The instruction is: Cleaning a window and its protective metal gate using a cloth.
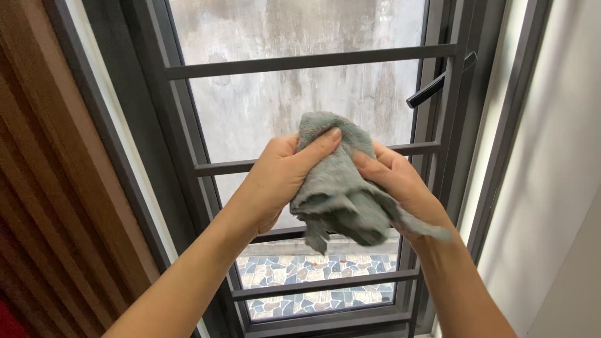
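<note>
Both of my hands hold a crumpled grey-green cloth (338, 194) up in front of a window. My left hand (275, 178) grips the cloth from the left, its thumb pressed across the top fold. My right hand (400, 181) pinches it from the right, and a loose corner hangs down past that wrist. Behind the cloth is a dark grey window frame with horizontal bars (313, 62) across the glass.
A dark window handle (432, 87) sticks out at the upper right of the frame. Through the glass I see a stained concrete wall and a stone-patterned ledge (313, 269) below. Brown wooden slats (37, 188) stand at the left, a white wall (551, 188) at the right.
</note>
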